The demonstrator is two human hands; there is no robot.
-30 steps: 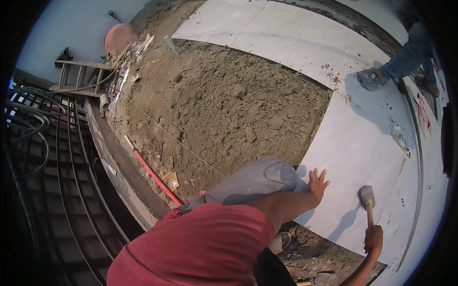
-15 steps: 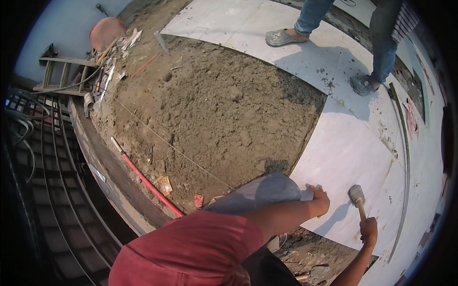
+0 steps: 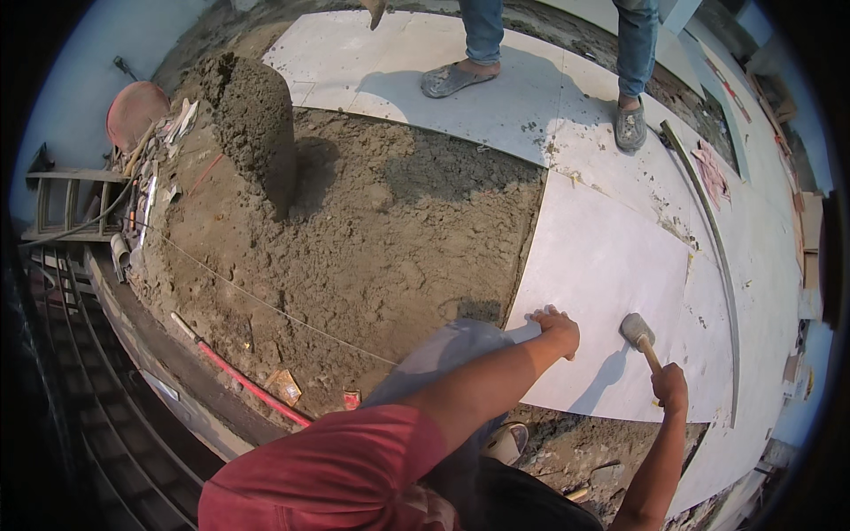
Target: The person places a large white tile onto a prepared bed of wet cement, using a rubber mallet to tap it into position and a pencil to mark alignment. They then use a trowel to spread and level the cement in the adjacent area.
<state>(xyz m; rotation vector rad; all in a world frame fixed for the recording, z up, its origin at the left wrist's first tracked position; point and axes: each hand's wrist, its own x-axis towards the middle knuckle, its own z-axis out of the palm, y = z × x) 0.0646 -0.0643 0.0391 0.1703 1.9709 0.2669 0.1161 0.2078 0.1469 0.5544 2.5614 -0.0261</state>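
Observation:
My right hand [image 3: 670,388] is closed around the wooden handle of a mallet [image 3: 637,330] with a thick grey head. The mallet head is over a large white floor tile [image 3: 611,239], and its shadow falls on the surface to the lower left. My left hand [image 3: 558,332] rests on the same tile close to its left edge, fingers stretched out and holding nothing. Left of the tile spreads a bed of rough, damp mortar [image 3: 416,239]. My bent knee is beside the tile's near left corner.
Another person's legs in jeans and grey clogs [image 3: 456,80] stand on the far tiles. A tall mass of mortar [image 3: 252,124] rises over the bed. A string [image 3: 266,305], red pipe [image 3: 252,385], long straight bar [image 3: 713,239] and metal grating [image 3: 97,398] lie around.
A mass of mortar has appeared over the far left of the bed. The view has shifted, and the other person's feet are placed differently. My left hand stays on the tile, my right on the mallet.

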